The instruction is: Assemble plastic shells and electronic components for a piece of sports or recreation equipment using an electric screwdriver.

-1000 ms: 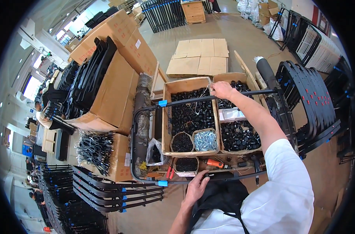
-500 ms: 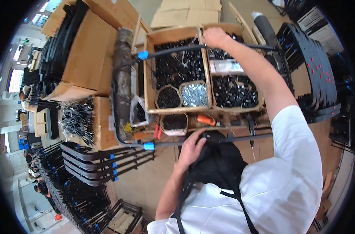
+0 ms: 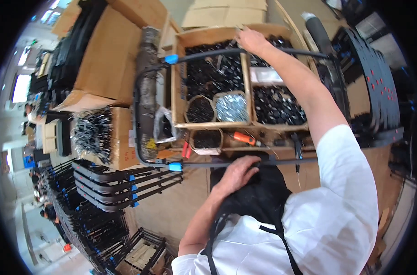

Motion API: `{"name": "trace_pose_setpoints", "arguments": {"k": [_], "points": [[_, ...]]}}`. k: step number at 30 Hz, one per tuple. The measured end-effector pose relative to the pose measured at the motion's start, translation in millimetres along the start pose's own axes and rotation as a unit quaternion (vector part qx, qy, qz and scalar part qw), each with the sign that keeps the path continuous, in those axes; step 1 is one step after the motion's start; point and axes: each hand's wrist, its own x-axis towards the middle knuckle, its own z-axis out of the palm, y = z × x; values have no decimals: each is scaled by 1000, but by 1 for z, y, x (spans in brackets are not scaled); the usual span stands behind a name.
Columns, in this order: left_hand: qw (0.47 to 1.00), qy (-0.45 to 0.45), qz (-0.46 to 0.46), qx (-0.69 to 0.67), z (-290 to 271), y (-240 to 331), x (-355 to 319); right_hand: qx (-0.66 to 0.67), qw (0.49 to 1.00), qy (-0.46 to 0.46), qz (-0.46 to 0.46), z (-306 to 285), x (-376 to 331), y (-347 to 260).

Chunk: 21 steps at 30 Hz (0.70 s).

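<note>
A black tubular frame [image 3: 204, 58] with blue pieces on its bars lies across the wooden parts box [image 3: 177, 91]. My left hand [image 3: 238, 175] rests at the frame's near bar, its fingers and thumb curled around the tube. Stretched beyond the far bar, my right hand [image 3: 253, 40] is closed at the top of the box's middle divider. A small, thin greyish thing shows by its fingertips, too blurred to name. Black small parts [image 3: 213, 75] fill the left compartment below that hand. Silver screws or pins [image 3: 231, 107] lie in a small tub near the front.
A shelf edge in front of me holds an orange-handled tool [image 3: 244, 138], red-handled pliers [image 3: 186, 145] and a black power tool [image 3: 297, 145]. Stacked black frames [image 3: 103, 188] stand at left, below a carton of metal parts [image 3: 91, 135]. More black frames [image 3: 378, 87] stand at right.
My left hand has slid right along the near bar, and its fingers have curled. My right hand stays near the divider's far end. The view has shifted slightly.
</note>
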Motion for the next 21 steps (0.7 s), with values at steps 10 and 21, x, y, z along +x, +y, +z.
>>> {"name": "trace_pose_setpoints", "arguments": {"k": [10, 21], "points": [[991, -73, 12, -114, 10, -8, -4, 27, 995, -88, -28, -33, -12, -8], [999, -12, 2, -51, 30, -22, -2, -107, 980, -156, -54, -52, -8, -3]]}}
